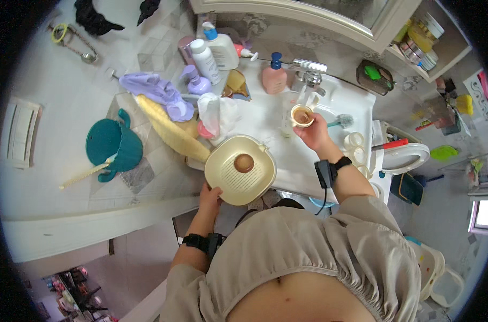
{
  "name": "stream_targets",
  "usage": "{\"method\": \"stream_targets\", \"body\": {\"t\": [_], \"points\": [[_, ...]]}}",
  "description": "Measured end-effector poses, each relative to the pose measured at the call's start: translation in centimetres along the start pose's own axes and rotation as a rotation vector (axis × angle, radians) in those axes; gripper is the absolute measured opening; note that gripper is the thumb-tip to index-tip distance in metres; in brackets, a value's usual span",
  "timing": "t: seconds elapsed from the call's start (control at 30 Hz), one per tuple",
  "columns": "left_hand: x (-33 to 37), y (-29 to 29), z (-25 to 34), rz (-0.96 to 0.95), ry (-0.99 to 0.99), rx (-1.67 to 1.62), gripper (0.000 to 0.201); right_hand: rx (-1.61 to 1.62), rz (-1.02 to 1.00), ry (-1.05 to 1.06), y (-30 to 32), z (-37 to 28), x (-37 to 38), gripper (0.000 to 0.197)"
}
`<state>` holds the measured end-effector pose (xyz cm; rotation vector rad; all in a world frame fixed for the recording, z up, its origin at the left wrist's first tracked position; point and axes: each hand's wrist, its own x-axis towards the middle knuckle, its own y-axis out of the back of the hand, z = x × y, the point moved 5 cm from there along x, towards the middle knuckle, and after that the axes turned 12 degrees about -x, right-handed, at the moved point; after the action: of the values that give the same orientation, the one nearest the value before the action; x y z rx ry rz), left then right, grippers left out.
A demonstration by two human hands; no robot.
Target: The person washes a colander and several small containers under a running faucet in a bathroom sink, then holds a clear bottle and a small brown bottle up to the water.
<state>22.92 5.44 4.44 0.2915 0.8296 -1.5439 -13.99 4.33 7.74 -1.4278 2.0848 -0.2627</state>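
My left hand (211,196) grips the near left rim of a cream plastic basin (222,150) with slotted holes in its bottom. A small round brown object (243,163) lies in that basin; its exact kind I cannot make out. Over the white sink, close to the faucet (310,80), my right hand (315,133) holds a small white cup (302,116) with brown inside it. Beside this hand a brush (343,121) with a teal handle rests in the sink. Several small white cups (354,140) stand along the sink's right side.
A pink pump bottle (274,78) stands left of the faucet. Behind the basin are a white pump bottle (222,51), a purple pump bottle (195,83) and a soap dish (236,84). Purple cloth (158,94) and a yellow towel (171,131) hang at the left, near a teal bucket (127,153).
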Motion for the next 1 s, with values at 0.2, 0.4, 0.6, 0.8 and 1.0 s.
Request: {"method": "stream_targets", "body": {"t": [0.2, 0.4, 0.6, 0.8, 1.0], "points": [[-0.3, -0.4, 0.1, -0.026, -0.021, 0.028, 0.051, 0.404, -0.065, 0.018, 0.2, -0.5, 2.5, 0.036], [-0.7, -0.3, 0.3, 0.030, 0.021, 0.085, 0.052, 0.366, -0.005, 0.006, 0.1, 0.2, 2.8, 0.042], [-0.3, 0.0, 0.0, 0.033, 0.010, 0.079, 0.051, 0.350, -0.018, -0.009, 0.2, 0.7, 3.2, 0.039], [0.1, 0.4, -0.4, 0.031, 0.012, 0.049, 0.051, 0.257, 0.037, -0.020, 1.4, 1.3, 3.6, 0.040], [0.1, 0.3, -0.4, 0.017, 0.004, 0.010, 0.051, 0.135, 0.043, -0.024, 2.3, 1.4, 3.8, 0.049]]}}
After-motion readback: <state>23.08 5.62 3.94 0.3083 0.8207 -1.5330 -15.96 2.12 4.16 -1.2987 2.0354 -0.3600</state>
